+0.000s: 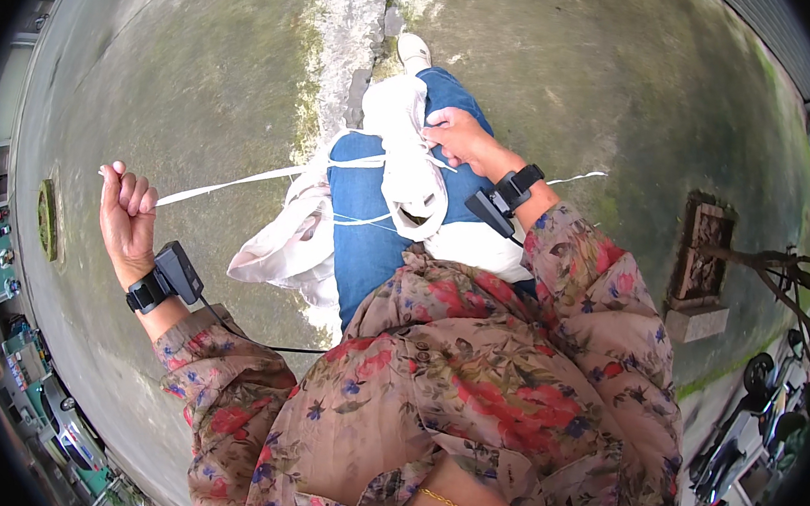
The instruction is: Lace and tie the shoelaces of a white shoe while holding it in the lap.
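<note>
A white lace-up shoe [415,180] rests across my lap, its opening toward me and its toe pointing away. From its left side a long white shoelace [232,182] runs taut to my left hand [128,217], which is raised out to the left with its fingers curled around the lace. At the shoe's right edge, my right hand [467,144] pinches the lacing between thumb and fingers; the exact contact point is partly hidden. A loose lace end [578,178] shows past the right wrist. White cloth [291,244] lies under the shoe and hangs beside my left thigh.
My knees in blue jeans [365,274] support the shoe, and one white-shod foot [413,52] is on the concrete ground [553,65]. A black cable [295,350] runs by my left sleeve. A planter with a bare trunk [709,253] stands right; parked vehicles [731,459] line the rim.
</note>
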`<state>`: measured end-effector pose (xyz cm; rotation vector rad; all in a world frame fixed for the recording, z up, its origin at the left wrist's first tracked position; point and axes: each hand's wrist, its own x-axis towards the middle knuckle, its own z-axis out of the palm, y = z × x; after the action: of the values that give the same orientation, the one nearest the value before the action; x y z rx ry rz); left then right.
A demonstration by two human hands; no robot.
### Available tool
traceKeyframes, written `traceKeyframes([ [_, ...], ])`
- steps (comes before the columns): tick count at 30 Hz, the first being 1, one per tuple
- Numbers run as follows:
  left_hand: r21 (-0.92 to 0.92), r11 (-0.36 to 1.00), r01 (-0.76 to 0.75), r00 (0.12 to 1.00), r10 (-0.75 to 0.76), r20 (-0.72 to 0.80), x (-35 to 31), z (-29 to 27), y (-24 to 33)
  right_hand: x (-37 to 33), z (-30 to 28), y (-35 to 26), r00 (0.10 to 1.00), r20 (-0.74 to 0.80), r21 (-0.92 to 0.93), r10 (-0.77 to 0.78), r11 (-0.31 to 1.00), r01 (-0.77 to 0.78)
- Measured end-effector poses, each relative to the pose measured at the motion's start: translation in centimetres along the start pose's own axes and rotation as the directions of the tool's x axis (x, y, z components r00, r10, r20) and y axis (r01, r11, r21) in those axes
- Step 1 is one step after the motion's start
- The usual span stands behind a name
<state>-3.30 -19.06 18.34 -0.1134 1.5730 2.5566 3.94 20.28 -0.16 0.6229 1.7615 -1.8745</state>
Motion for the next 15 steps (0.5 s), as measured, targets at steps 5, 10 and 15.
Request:
traceKeyframes([
  [5,0.464,0.88,0.1,0.988,-0.03,-0.155,2.3,0.9,-4.4,-0.9,-0.4,0.9,0.942,-0.098,-0.497,-0.322,0.836,0.235],
  [10,0.854,0.476,0.208,0.932,-0.361,-0.026,3.0,6.7,-17.5,-3.0,0.4,1.6,0.943,-0.014,-0.676,-0.334,0.698,0.237],
  [15,0.895,0.025,-0.446,0.849,-0.304,0.431,4.3,9.4,-24.6,-4.2,0.7,1.0,0.952,0.026,-0.73,-0.305,0.645,0.227],
])
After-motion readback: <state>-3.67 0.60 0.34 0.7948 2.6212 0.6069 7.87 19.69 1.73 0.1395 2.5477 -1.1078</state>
